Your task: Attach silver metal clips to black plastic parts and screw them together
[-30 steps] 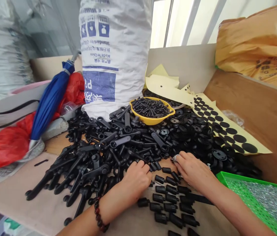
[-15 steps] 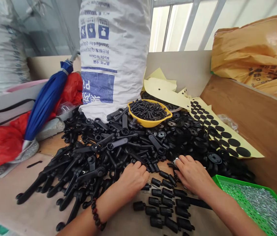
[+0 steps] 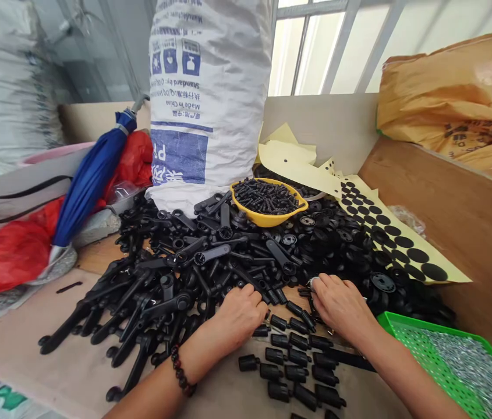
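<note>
Sack of white woven plastic (image 3: 206, 99), just one, upright behind the counter (image 3: 18, 331), with one orange paper bag (image 3: 446, 99) at far right, and one folded blue umbrella (image 3: 92, 186) and one red plastic bag (image 3: 10, 256) at left. Then one yellow backing sheet (image 3: 385, 233) dotted with black round pads (image 3: 418, 255), one green perforated tray (image 3: 420, 326) of small silvery parts (image 3: 468, 364) at lower right, and one yellow bowl (image 3: 272, 220) of black screws (image 3: 265, 196) on the heap. Black plastic lever handles (image 3: 162, 285), dozens, massed left of centre; black discs (image 3: 337, 244), too many to count, to the right. Two hands, well apart and palms down: left hand (image 3: 239, 317) on the levers, right hand (image 3: 339, 305) at the discs' near edge, fingertips bunched on something too small to tell. Short black cylinders (image 3: 298, 357), roughly eighteen, in loose rows just below and between the hands, long axes mostly sideways, slightly nearer the right hand. One beaded bracelet (image 3: 180, 369) on the left wrist.
</note>
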`<state>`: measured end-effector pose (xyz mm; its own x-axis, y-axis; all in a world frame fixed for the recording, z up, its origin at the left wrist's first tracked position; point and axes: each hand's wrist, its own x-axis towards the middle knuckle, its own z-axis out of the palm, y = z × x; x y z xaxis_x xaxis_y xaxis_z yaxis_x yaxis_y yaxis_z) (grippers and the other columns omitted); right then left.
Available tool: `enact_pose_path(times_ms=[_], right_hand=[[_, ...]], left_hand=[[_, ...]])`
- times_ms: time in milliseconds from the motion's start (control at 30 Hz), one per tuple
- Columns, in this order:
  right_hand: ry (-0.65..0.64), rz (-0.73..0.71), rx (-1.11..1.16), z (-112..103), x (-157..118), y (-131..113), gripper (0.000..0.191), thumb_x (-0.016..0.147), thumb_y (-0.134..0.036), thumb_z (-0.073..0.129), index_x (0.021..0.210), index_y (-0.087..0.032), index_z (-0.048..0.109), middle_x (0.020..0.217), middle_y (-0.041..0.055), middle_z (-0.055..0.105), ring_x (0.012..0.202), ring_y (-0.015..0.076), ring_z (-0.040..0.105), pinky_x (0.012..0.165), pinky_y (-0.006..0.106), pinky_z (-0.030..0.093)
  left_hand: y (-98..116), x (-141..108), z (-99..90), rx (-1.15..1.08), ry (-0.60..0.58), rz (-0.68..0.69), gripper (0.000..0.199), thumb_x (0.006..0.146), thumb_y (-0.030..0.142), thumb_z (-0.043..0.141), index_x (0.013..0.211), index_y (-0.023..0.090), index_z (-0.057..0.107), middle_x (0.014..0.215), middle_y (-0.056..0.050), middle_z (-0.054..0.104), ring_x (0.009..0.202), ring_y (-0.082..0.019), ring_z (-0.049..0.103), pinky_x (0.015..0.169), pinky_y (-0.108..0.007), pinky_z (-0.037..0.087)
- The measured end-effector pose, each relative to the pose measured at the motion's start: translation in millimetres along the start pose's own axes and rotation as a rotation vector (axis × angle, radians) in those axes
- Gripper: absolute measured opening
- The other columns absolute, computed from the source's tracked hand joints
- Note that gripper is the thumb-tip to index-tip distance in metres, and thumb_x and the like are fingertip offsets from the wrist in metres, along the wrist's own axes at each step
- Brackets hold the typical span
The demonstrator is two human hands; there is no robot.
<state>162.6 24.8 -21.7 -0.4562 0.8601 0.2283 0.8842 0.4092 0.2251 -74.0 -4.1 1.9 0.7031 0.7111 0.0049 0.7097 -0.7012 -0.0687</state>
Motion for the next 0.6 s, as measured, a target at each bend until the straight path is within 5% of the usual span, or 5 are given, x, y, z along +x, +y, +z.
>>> enact_pose_path(times_ms=[267,467,600], right_hand=[[0.001,0.026,0.182,2.2,-2.0,-0.2,0.016,0.08,-0.007,0.047,0.072,-0.019,0.054,0.076,0.0083,0.06,0.074,0.0238,0.054,0.062,0.033,0.03],[0.021,0.15,0.546,1.5,-4.2,7.0,0.02,0.085,-0.026,0.041,0.065,-0.023,0.041,0.067,0.0025,0.055,0.059,0.0177,0.052,0.052,0.028,0.033],[-0.007,0.209,0.847,-7.9,-8.8,3.2,0.026,0.086,-0.039,0.041,0.065,-0.024,0.044,0.053,-0.0037,0.05,0.049,0.0137,0.048,0.045,0.024,0.036]], left_hand=[[9.0,8.1,-2.2,0.019,-0.043,-0.037,0.006,0.086,0.009,0.055,0.085,0.014,0.056,0.084,-0.007,0.063,0.082,-0.024,0.055,0.056,-0.03,0.04],[17.0,10.7,-14.1,-0.01,-0.113,0.009,0.008,0.089,0.01,0.05,0.091,0.013,0.057,0.089,-0.009,0.064,0.082,-0.024,0.056,0.059,-0.031,0.043],[13.3,7.4,-10.6,-0.129,-0.041,-0.038,0.013,0.089,0.006,0.046,0.087,0.014,0.056,0.086,-0.009,0.063,0.084,-0.023,0.056,0.065,-0.03,0.044]])
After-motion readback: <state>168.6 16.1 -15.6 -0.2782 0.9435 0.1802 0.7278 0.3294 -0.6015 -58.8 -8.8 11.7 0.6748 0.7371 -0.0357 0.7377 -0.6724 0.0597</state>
